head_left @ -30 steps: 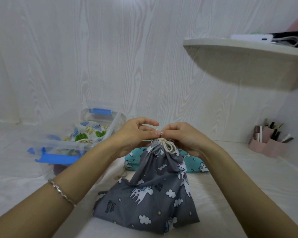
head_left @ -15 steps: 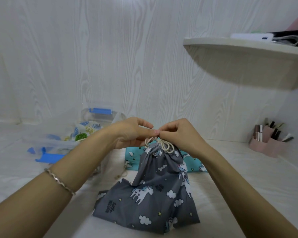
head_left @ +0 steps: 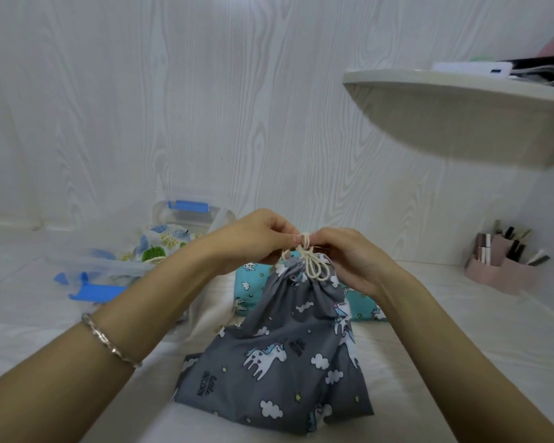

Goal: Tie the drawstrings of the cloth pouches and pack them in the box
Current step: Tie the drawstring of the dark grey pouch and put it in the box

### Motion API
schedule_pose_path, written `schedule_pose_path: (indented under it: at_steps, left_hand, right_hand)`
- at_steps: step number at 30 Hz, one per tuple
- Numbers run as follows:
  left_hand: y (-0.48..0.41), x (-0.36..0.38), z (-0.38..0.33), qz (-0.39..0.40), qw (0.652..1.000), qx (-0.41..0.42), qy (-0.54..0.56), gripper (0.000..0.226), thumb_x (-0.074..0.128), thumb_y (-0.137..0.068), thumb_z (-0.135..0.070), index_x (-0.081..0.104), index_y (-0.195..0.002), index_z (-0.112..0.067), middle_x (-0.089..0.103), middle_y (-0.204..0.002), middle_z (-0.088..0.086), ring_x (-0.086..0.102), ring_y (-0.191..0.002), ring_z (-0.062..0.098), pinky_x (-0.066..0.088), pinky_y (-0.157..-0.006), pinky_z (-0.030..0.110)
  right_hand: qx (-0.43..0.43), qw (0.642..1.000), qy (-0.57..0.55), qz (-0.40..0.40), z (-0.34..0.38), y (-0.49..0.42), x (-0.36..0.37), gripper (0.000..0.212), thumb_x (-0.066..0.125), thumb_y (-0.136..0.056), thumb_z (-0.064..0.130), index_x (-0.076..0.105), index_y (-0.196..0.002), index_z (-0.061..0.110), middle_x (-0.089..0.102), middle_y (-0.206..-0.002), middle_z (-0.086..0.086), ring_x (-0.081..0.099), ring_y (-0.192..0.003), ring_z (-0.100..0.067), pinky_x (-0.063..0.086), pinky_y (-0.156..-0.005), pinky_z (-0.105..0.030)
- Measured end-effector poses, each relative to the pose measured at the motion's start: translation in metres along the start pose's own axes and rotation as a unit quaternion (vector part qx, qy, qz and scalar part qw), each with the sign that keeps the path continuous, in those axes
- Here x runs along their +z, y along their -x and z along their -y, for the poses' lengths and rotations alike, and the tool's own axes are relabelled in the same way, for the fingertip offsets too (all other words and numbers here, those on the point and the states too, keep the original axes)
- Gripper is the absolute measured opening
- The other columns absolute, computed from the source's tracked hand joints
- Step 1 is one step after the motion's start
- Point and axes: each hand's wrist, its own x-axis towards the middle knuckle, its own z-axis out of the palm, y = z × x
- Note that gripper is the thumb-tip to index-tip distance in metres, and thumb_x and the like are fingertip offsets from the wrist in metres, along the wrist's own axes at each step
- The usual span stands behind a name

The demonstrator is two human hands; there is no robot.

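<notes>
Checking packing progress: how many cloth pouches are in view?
3: grey pouch in front, being tied; teal pouch behind it; leaf-print pouch in the box; others may be hidden there.

Pink organiser [head_left: 501,274] far right; white shelf [head_left: 461,119] above it.

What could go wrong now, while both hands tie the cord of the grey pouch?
1. The left hand and right hand only pinch the drawstring; a slip may leave the grey unicorn pouch loosely tied.
2. The clear box already holds a leaf-print pouch, so room might be tight.
</notes>
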Motion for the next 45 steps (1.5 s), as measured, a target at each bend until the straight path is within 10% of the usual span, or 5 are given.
schedule_pose_path:
  at_steps: [11,28,33,39,45]
  left_hand:
    - [-0.004,0.005,0.01,0.018,0.987,-0.099,0.129,0.025,0.06,-0.093,-0.018,0.063,-0.069,-0.011,0.052,-0.06,0.0,0.044,-0.052,0.009,0.042,-0.055,0.02]
    - [-0.006,-0.007,0.024,0.017,0.998,-0.054,-0.01,0.02,0.057,-0.095,-0.018,0.075,-0.099,-0.01,0.068,-0.093,0.014,0.056,-0.083,0.02,0.051,-0.093,0.038]
    - [0.006,0.003,0.009,-0.188,0.968,0.017,-0.163,0.031,0.057,-0.093,-0.038,0.066,-0.084,-0.01,0.066,-0.079,0.002,0.059,-0.071,0.016,0.048,-0.067,0.029]
    - [0.02,0.006,-0.019,0.162,0.953,-0.238,0.095,0.108,0.007,-0.078,-0.084,0.063,-0.108,0.003,0.073,-0.097,0.019,0.073,-0.08,0.025,0.058,-0.067,0.03]
    - [0.014,0.007,-0.024,0.105,0.946,-0.224,0.212,0.093,0.025,-0.088,-0.075,0.072,-0.092,0.005,0.071,-0.101,0.025,0.073,-0.084,0.031,0.059,-0.074,0.036]
  right_hand:
    - [-0.221,0.919,0.288,-0.151,-0.005,0.012,0.01,0.013,0.077,-0.079,0.024,0.075,-0.074,0.012,0.073,-0.073,-0.004,0.066,-0.066,-0.011,0.054,-0.067,-0.03]
    - [-0.036,0.983,0.177,0.045,-0.018,0.016,-0.038,0.04,0.074,-0.08,0.021,0.057,-0.116,0.014,0.072,-0.106,-0.002,0.068,-0.096,-0.016,0.054,-0.08,-0.029]
    - [-0.092,0.974,0.206,-0.023,-0.012,0.008,-0.028,0.027,0.069,-0.089,0.025,0.067,-0.109,0.008,0.073,-0.101,-0.012,0.067,-0.093,-0.027,0.051,-0.085,-0.039]
    - [-0.15,0.98,0.131,-0.017,0.0,0.005,-0.01,0.016,0.07,-0.084,0.015,0.067,-0.098,0.008,0.073,-0.089,-0.008,0.067,-0.08,-0.017,0.053,-0.077,-0.028]
    - [-0.195,0.972,0.133,0.004,0.011,0.017,0.004,0.02,0.074,-0.07,0.021,0.068,-0.088,0.015,0.075,-0.088,-0.008,0.069,-0.08,-0.018,0.056,-0.077,-0.026]
